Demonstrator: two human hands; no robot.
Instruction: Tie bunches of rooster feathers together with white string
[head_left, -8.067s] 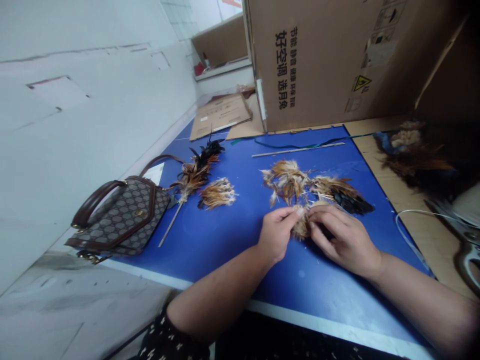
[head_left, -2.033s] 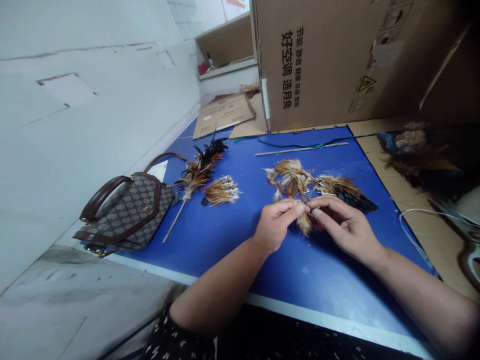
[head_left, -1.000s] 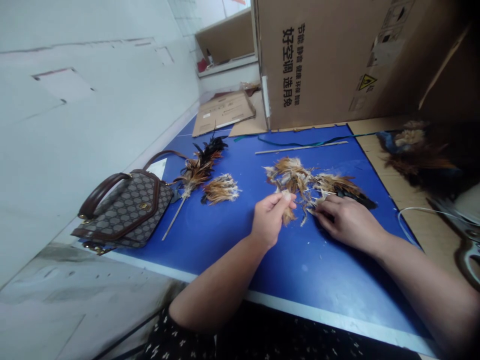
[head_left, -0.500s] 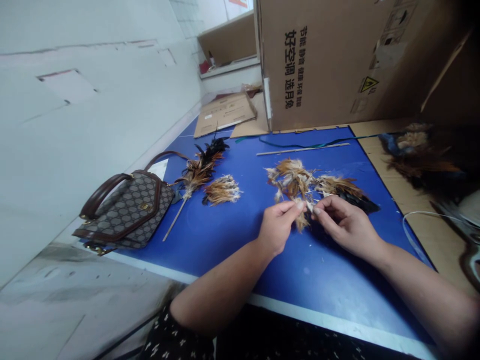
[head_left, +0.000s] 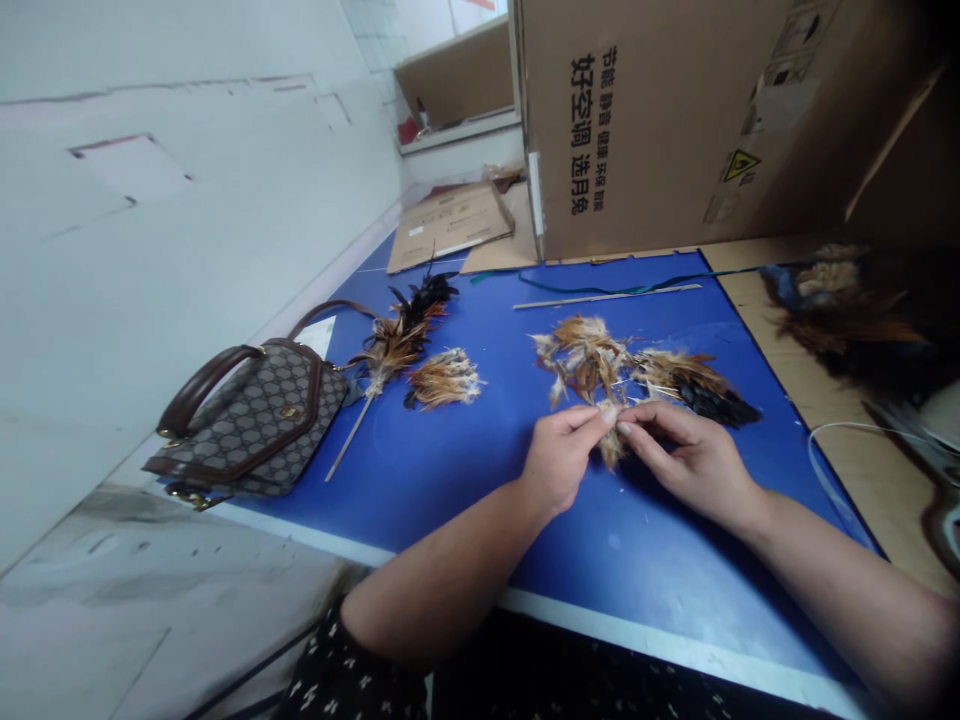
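Note:
Close together over the blue table top, my left hand and my right hand both pinch small pale-brown feathers, whose tips poke out below the fingers. My right fingertips touch or nearly touch those of the left; the exact grip point is hidden. Just beyond lies a loose heap of tan and brown feathers. A bundle of brown and black feathers rests behind my right hand. To the left are a small fan of tan feathers and a stick with feathers bound on it.
A patterned handbag stands at the left edge of the blue table. A thin stick and a green ribbon lie at the back. Behind rises a large cardboard box. More dark feathers lie at the right.
My right hand has come in slightly to the left, so its fingertips now meet those of my left hand at the feathers. The things on the table have stayed put.

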